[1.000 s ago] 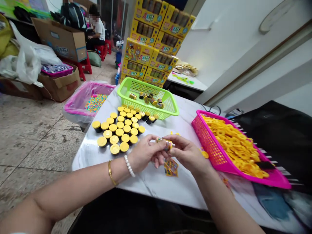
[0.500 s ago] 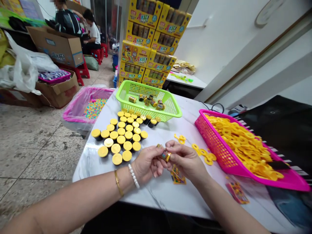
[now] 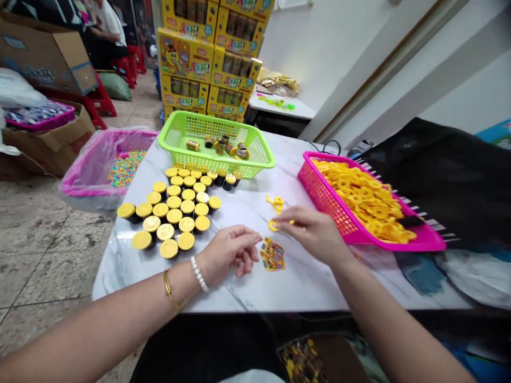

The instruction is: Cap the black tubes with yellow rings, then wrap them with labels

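- Yellow ring (image 3: 273, 226) at the fingertips of my right hand (image 3: 315, 234), over the counter (image 3: 243, 207), left of the pink basket (image 3: 325, 199); from my remote view I can't tell whether those fingers pinch it.
- My left hand (image 3: 229, 250) is half-curled by the printed cards (image 3: 273, 254), its palm hidden; I can't tell if it's empty.
- Half a second ago both hands held a small wrapped cup, now out of sight; I judge the work has shifted to the ring.
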`<state>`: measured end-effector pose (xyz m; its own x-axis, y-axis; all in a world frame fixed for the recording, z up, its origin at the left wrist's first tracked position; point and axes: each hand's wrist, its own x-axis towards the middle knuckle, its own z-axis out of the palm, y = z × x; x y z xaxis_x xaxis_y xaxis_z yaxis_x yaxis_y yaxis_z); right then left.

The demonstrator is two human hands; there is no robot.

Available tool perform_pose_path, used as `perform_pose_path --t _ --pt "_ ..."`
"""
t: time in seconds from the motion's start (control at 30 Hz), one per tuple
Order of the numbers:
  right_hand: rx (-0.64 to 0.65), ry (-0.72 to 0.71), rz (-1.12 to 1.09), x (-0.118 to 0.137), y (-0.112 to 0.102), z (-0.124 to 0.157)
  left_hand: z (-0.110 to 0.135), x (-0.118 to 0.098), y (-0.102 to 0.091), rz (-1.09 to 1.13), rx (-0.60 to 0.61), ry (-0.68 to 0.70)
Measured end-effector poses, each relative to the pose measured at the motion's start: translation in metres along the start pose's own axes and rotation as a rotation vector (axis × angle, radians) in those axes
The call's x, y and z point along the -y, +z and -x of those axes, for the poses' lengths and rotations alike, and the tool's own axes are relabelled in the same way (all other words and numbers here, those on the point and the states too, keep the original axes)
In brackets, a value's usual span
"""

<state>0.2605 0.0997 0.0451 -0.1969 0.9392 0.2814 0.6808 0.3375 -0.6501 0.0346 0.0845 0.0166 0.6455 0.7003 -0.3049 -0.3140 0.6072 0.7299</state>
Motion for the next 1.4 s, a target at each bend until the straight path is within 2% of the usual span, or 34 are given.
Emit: perform_pose_path --t 0.1,0.2,0.37,0.53,0.6,0.67,0.7,0.87,0.93,1.0,1.07,1.13,1.23,1.4 --pt "0.08 0.001 0.054 -0.02 0.01 0.049 -0.003 0.001 0.004 -0.037 -0.021 0.019" --pt "0.067 -0.011 0.091 -0.027 0.021 0.064 -0.006 0.002 0.006 -0.113 -0.068 0.061" --pt "0.054 -0.09 0.198 -0.026 0.027 0.054 -0.008 0.003 0.003 -0.23 -0.19 0.116" --pt "-0.153 -0.201 0.194 -0.005 0.029 0.033 -0.01 0.0 0.001 -0.269 -0.271 0.201" --pt "-0.184 -0.268 0.134 0.011 0.03 0.019 -0.01 -0.002 0.002 -0.306 -0.281 0.257" --pt "-0.109 -0.289 0.033 0.025 0.031 0.002 -0.009 -0.004 0.002 -0.314 -0.29 0.34" --pt "-0.047 -0.254 -0.049 0.03 0.03 -0.007 -0.008 -0.005 0.002 -0.317 -0.294 0.375" --pt "0.298 0.183 -0.495 0.032 0.024 -0.04 -0.002 -0.008 -0.001 -0.367 -0.353 0.433" --pt "0.433 0.286 -0.614 0.026 0.027 -0.04 -0.001 -0.008 0.0 -0.39 -0.376 0.445" --pt "0.501 0.326 -0.713 0.021 0.033 -0.034 -0.001 -0.007 0.001 -0.438 -0.395 0.435" --pt "0.443 0.31 -0.733 0.02 0.04 -0.026 0.0 -0.006 0.003 -0.468 -0.422 0.426" --pt "0.321 0.268 -0.695 0.022 0.047 -0.02 0.002 -0.006 0.006 -0.464 -0.446 0.446" --pt "0.19 0.215 -0.655 0.028 0.052 -0.016 0.013 -0.006 0.012 -0.457 -0.513 0.54" --pt "0.162 0.104 -0.575 0.035 0.053 -0.008 0.042 0.007 0.025 -0.535 -0.736 0.727"
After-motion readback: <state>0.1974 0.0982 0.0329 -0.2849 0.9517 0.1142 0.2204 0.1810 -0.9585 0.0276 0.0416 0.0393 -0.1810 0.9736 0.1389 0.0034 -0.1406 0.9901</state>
